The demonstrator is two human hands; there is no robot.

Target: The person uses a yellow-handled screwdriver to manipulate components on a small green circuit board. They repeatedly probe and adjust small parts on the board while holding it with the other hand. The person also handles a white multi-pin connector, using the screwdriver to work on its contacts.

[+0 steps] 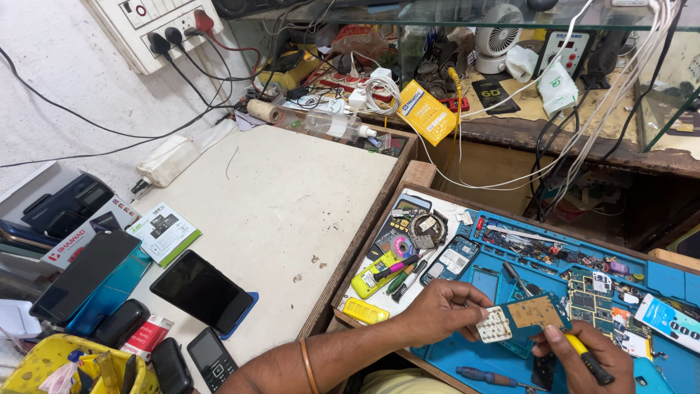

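Over a cluttered blue repair mat point(660, 281), left hand point(441, 310) clamped on a circuit board point(536, 314), right hand point(583, 357) gripping a yellow-handled screwdriver point(583, 354).

The left hand point(445, 310) pinches a small teal circuit board point(531, 315) with a white keypad piece point(494, 326) at its left end, held over the blue work mat point(660, 281). The right hand point(583, 357) grips a yellow-handled screwdriver point(587, 357) just under the board. Toward the table's point(292, 197) near left edge lie dark phones point(203, 290).
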